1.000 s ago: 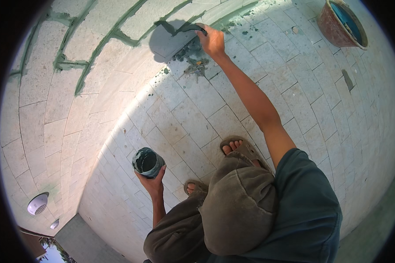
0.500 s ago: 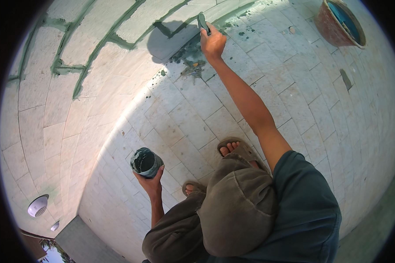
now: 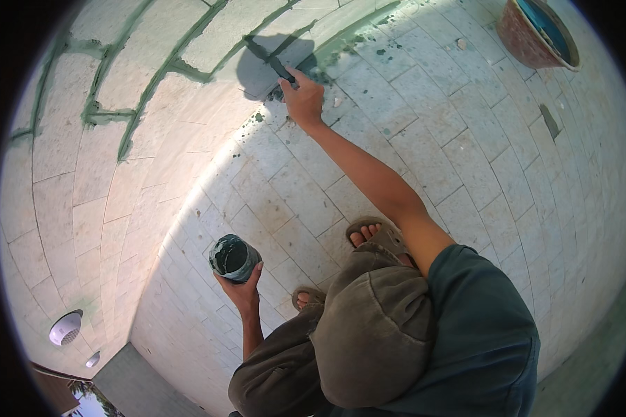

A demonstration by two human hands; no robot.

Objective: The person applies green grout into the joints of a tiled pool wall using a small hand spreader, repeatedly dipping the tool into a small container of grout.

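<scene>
The right arm is stretched far forward and a little to the left, with the elbow slightly bent, and the right hand (image 3: pixel 304 101) is closed around the near end of a narrow, dark, flat hand tool (image 3: pixel 279 68). This tool points forward and left from the fingers, toward the dark green joint lines (image 3: pixel 170 64) of the pale block wall (image 3: pixel 146 80); whether its tip touches the wall, I cannot tell. The left hand (image 3: pixel 242 290) is low, near the left knee, and grips from below a round cup smeared with dark green paste (image 3: pixel 234 258), its mouth facing upward. Well apart, to the right of the tool, stands a worn reddish-brown bucket (image 3: pixel 524 42) with blue inside.
</scene>
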